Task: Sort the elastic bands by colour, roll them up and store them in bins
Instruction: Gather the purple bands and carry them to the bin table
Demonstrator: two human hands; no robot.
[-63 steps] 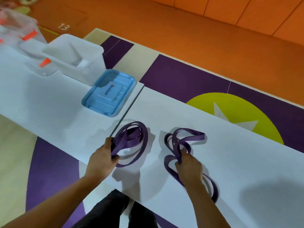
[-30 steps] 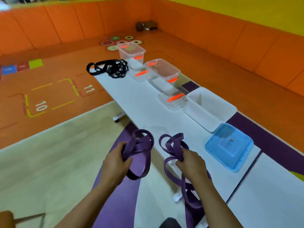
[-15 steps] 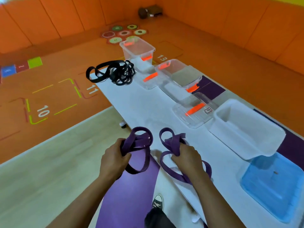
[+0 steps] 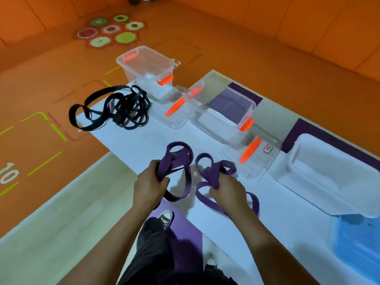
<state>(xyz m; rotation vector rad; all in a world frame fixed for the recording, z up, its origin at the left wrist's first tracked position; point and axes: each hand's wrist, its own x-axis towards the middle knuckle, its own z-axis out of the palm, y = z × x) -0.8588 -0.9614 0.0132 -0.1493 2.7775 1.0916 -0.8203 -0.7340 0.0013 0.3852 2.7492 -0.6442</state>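
Head view, single camera, looking down along a white table [image 4: 141, 138].

The left hand [image 4: 150, 185] is fisted round a bunch of purple elastic bands [image 4: 178, 159]. Its fingers are curled tight, with loops standing above the fist and one loop hanging below it at the table's near edge.

The right hand [image 4: 228, 192] grips a second purple bunch [image 4: 214, 171] the same way, with loops spilling out on both sides of the fist above the tabletop. The two bunches sit near each other. I cannot tell whether they touch or whether the lowest loops rest on the surface.

A tangle of black elastic bands [image 4: 125, 108] lies at the far left end of the table, one loop overhanging the edge.

Along the table's far side, in a row:
- a clear bin [image 4: 146, 62] with orange latches
- a clear lid [image 4: 176, 114] lying flat beside it
- a second clear bin [image 4: 228, 114]
- a labelled clear lid [image 4: 254, 159]
- a white bin [image 4: 329, 177]
- a blue lid [image 4: 357, 249] at the right edge of the frame

Dark trousers and a sneaker [image 4: 165, 218] show below the arms. The orange floor [image 4: 226, 48] carries a painted "10".
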